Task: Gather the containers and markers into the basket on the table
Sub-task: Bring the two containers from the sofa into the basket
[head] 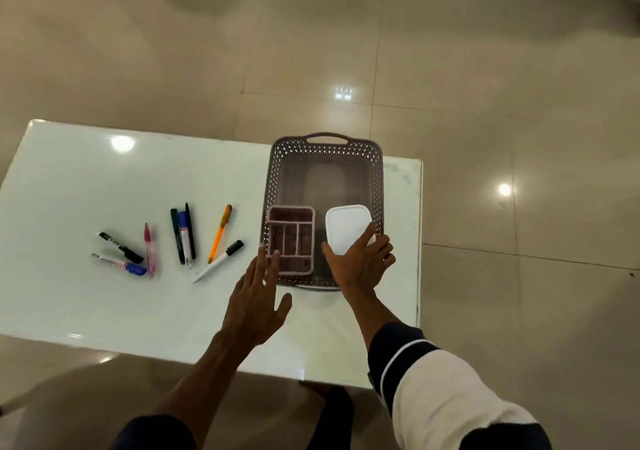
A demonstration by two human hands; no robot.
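Observation:
A grey perforated basket [325,148] stands on the right part of the white table [86,179]. Inside its near end lie a pink divided tray [291,238] on the left and a white lidded container [346,226] on the right. My right hand [360,266] grips the near edge of the white container, thumb on one side and fingers on the other. My left hand [258,297] hovers open with spread fingers at the pink tray's near left corner. Several markers and pens [183,238] lie fanned out on the table left of the basket.
The table's right edge [419,242] runs close beside the basket, and the near edge is just under my forearms. Glossy beige floor tiles surround the table. A dark shape shows under the table's near edge.

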